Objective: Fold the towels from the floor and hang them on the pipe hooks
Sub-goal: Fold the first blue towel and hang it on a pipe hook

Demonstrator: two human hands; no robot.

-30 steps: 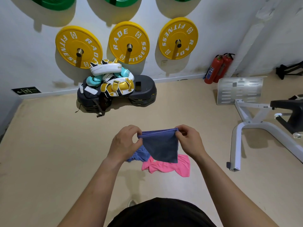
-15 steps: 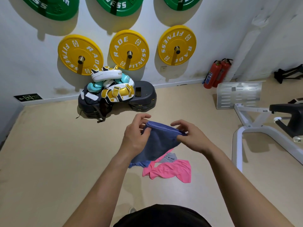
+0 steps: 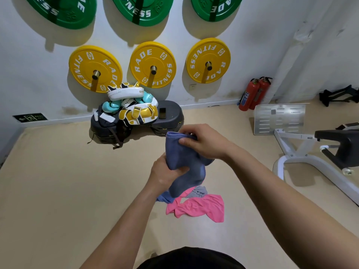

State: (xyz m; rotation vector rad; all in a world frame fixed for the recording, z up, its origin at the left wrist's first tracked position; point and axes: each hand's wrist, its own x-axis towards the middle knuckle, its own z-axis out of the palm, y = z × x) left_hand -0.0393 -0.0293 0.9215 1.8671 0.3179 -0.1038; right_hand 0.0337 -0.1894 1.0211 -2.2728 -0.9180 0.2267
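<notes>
We record one blue towel point(image 3: 181, 152) held above the floor point(image 3: 58, 191), right hand point(image 3: 204, 141) pinching its top edge, left hand point(image 3: 165, 172) gripping its middle. It partly hides a pink towel point(image 3: 200, 207) and a grey towel point(image 3: 198, 192) below. Boxing pads point(image 3: 138, 113) and fire extinguishers point(image 3: 254, 94) lie beyond.

blue towel point(image 3: 185, 152), pink towel point(image 3: 200, 207), yellow plates point(image 3: 153, 64), green plates point(image 3: 142, 8)

The one view comes from a wide-angle camera on the person's head, looking forward and steeply down, so the dark shirt point(image 3: 190, 259) fills the bottom edge and both forearms reach up from it. The left hand point(image 3: 165, 172) and right hand point(image 3: 206, 142) with the blue towel point(image 3: 182, 156) sit close under the lens at centre, while the beige floor point(image 3: 58, 191) and the white wall point(image 3: 29, 74) with yellow weight plates point(image 3: 152, 64) lie farther off ahead.
</notes>
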